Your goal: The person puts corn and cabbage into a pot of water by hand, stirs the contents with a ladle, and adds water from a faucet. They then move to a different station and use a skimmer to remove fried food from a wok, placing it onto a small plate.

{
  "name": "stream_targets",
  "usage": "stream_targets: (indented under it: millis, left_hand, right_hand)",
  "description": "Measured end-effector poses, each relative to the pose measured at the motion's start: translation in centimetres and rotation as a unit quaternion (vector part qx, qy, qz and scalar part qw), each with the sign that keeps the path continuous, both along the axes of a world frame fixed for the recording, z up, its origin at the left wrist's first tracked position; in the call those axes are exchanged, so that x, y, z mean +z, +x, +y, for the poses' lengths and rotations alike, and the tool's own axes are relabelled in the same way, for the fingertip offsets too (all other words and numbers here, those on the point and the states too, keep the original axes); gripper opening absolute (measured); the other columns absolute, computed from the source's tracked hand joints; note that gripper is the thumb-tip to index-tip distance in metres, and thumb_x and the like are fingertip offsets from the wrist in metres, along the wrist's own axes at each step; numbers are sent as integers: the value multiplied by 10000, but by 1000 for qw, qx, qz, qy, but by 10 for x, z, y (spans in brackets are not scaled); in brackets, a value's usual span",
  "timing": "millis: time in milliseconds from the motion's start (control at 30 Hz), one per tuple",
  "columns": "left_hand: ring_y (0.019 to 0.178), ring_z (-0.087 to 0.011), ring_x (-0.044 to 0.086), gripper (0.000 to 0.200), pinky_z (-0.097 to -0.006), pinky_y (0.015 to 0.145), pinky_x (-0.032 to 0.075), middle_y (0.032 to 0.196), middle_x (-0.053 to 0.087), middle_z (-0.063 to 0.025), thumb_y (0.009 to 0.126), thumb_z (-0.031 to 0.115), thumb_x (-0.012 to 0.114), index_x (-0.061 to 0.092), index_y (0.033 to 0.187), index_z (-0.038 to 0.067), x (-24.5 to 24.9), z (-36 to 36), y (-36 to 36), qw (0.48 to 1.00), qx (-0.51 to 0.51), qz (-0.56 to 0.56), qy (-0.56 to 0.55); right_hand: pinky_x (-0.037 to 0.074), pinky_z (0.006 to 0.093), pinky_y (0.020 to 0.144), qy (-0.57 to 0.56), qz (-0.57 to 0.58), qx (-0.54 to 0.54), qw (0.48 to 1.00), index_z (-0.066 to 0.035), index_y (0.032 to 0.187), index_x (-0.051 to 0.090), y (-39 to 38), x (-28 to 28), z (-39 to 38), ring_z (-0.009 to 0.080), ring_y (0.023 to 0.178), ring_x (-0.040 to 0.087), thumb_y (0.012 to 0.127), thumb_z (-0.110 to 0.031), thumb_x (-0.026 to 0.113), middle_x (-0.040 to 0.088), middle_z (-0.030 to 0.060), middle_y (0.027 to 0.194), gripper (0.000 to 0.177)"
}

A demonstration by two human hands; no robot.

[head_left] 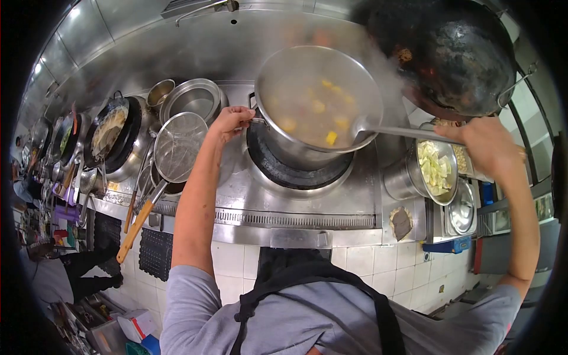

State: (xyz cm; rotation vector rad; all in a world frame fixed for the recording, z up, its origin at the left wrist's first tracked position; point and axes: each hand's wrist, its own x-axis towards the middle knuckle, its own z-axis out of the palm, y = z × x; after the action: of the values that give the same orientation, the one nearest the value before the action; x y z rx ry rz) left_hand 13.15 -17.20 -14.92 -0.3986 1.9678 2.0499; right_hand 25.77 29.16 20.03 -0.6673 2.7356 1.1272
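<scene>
A large steel pot (pixel 296 145) stands on a black burner ring, full of cloudy, steaming liquid with yellow pieces (pixel 331 138) in it. At the pot's left side my left hand (pixel 234 121) is closed on its small side handle (pixel 259 120). My right hand (pixel 491 145) grips the long handle of a metal ladle (pixel 408 132), whose bowl dips into the liquid at the pot's right edge. Near my right hand, a steel bowl (pixel 453 188) holds pale green chopped vegetables (pixel 433 167).
A strainer (pixel 180 148) with a wooden handle lies over pots at the left. Further left are woks (pixel 137 133). A big blackened wok (pixel 455 53) stands at the upper right. Another person's dark-clad legs (pixel 89 269) show at the lower left.
</scene>
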Motion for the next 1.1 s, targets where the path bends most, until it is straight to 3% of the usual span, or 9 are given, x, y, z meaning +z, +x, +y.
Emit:
stream_targets:
  millis: [200,300,400,533,667,767,967,1067,1100]
  left_hand:
    - [681,-64,535,146,-278,642,365,791,627,95,847,301,779,676,866,198,5,2,5,1000,0,2,-1]
    - [692,-64,531,123,-287,648,370,804,627,100,867,289,759,671,869,203,4,2,4,1000,3,-2,1]
    - [680,-70,540,140,-285,648,364,791,631,87,837,280,784,687,872,185,0,1,3,1000,11,-3,11]
    - [681,-78,549,143,-297,671,362,790,636,73,821,264,791,692,871,175,2,4,4,1000,19,8,2]
    - [681,-75,541,61,-288,651,359,799,634,93,871,236,730,687,854,195,4,6,4,1000,13,1,15]
    - [699,-72,542,61,-285,652,356,812,637,89,867,243,730,702,881,190,2,8,4,1000,24,9,13]
    - [754,-74,566,126,-308,716,367,834,640,77,845,283,744,712,921,188,-4,7,3,999,19,31,-2]
    - [763,-73,570,102,-297,701,369,829,638,75,845,265,746,711,903,189,-2,10,5,999,32,25,7]
    - [744,-69,570,106,-285,671,369,801,634,71,837,260,754,704,884,179,-3,13,6,998,45,30,16]
  right_hand:
    - [543,440,839,-59,-51,-42,996,-262,1390,567,-26,-51,-13,356,931,670,812,81,550,689,167,974,672]
    - [524,463,852,-149,-35,-18,988,-238,1410,541,-32,-90,9,384,959,652,806,65,591,674,197,1008,678]
    - [498,480,860,-326,-35,5,945,-211,1415,534,-21,-124,42,411,984,634,811,21,635,659,229,1035,654]
    - [489,477,845,-448,-31,-60,892,-155,1407,538,6,-134,34,431,943,625,822,-39,674,655,236,1031,612]
    - [503,483,802,-355,47,-20,933,-171,1522,363,-29,-148,14,459,842,631,878,-35,567,659,256,968,689]
    - [537,466,763,-169,83,20,982,-196,1562,266,-80,-157,-8,410,832,662,886,-19,525,662,226,938,745]
    - [560,464,748,-34,-24,71,997,-174,1564,260,-143,-157,-36,370,865,679,877,-4,509,665,213,973,750]
    - [585,433,692,-19,-43,97,994,-140,1565,223,-174,-182,-32,345,822,709,896,-26,508,680,209,1002,736]
    - [585,431,667,-44,-81,48,995,-137,1559,242,-180,-184,-33,341,790,707,898,-34,505,681,210,991,719]
